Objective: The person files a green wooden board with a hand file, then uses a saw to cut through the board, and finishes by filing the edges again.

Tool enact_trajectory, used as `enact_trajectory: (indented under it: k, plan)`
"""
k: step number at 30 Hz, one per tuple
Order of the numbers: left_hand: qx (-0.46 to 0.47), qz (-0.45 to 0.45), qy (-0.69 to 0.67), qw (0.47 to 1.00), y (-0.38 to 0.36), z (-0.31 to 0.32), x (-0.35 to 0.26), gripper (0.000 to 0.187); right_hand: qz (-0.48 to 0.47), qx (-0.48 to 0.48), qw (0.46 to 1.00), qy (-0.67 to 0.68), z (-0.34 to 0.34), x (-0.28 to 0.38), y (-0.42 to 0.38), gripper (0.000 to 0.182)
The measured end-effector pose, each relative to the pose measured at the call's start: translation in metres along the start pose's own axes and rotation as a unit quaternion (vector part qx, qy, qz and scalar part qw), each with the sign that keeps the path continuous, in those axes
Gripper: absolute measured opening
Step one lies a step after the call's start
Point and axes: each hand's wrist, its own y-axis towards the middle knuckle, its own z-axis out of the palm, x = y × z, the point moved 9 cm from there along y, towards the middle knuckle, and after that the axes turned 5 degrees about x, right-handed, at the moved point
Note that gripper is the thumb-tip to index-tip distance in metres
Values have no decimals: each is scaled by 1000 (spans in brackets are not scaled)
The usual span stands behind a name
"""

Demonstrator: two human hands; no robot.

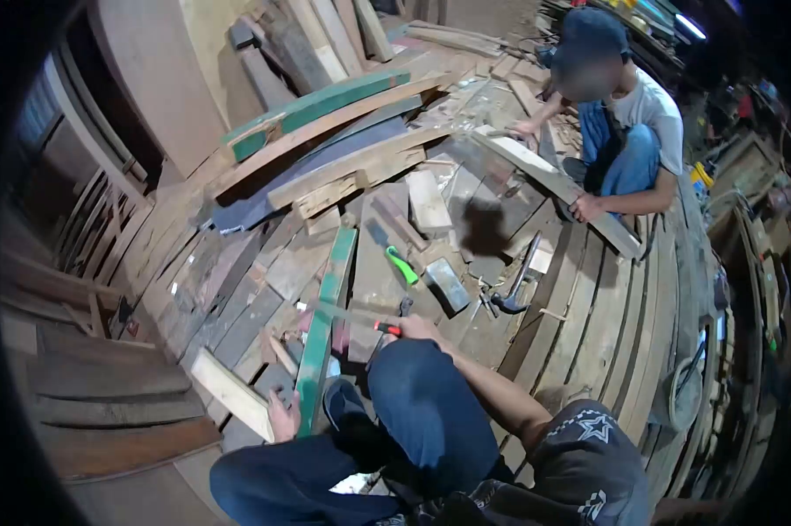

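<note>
The person sits on a floor (588, 316) of curved wooden planks, knees drawn up in dark blue trousers. The right hand (415, 329) reaches forward past the right knee and is clenched around the red handle of a chisel (360, 320), whose thin metal shaft runs leftward across the green plank (325, 329). The left hand (283, 419) rests low, beside the left knee, with its fingers gripping the near end of that same green plank, which lies lengthwise, running away from the person toward the heap of boards. Just left of the left hand lies a short pale plank (231, 393), angled across the floor.

Beyond the right hand, well within reach, lie several tools on the planks: a green-handled tool (400, 263), a grey rectangular block (448, 285), and a claw hammer (516, 285) with its dark head nearest the person. A pale short board (429, 202) lies farther out.

At the far side of the floor a co-worker in a white shirt crouches, both hands on a long pale plank (557, 188) that slants across the floor: one hand (525, 129) at its upper end, the other hand (585, 208) lower down. Behind, a heap of boards includes a long green-painted beam (316, 110).
</note>
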Motion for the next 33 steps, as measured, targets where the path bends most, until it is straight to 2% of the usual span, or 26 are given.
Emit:
enact_trajectory:
  k: [1,2,4,6,8,12,15,16,18,19,26,33]
  plan:
    - [4,-57,-40,998,-9,-4,14,51,-13,-12,1000,-13,1,-5,4,41]
    - [5,-118,-80,990,-15,-15,13,47,17,-26,1000,2,-17,7,-9,40]
    - [-39,-61,-36,997,-30,-23,35,42,13,-14,999,38,-19,14,-12,36]
    - [-43,-61,-48,996,-49,-37,8,42,-3,-17,996,83,-28,27,-21,33]
    - [-53,-127,27,990,-70,-50,0,42,-2,33,994,104,-28,40,-19,29]
    - [-58,-127,58,988,-99,-43,25,46,-63,28,993,97,6,46,-20,29]
    - [-56,-70,142,986,-117,-47,14,54,-121,31,990,66,31,39,-13,31]
    - [-57,-76,145,985,-120,-49,12,57,-129,36,989,60,36,38,-16,31]
    - [-56,-94,150,983,-136,-50,8,63,-120,50,990,62,41,34,-32,31]
    - [-78,-65,156,982,-141,-46,20,67,-110,55,990,65,41,34,-42,31]
    - [-75,-80,163,981,-173,-54,14,68,-84,66,991,78,32,27,-98,31]
    - [-79,-69,166,981,-189,-63,13,69,-88,59,991,77,34,47,-107,32]
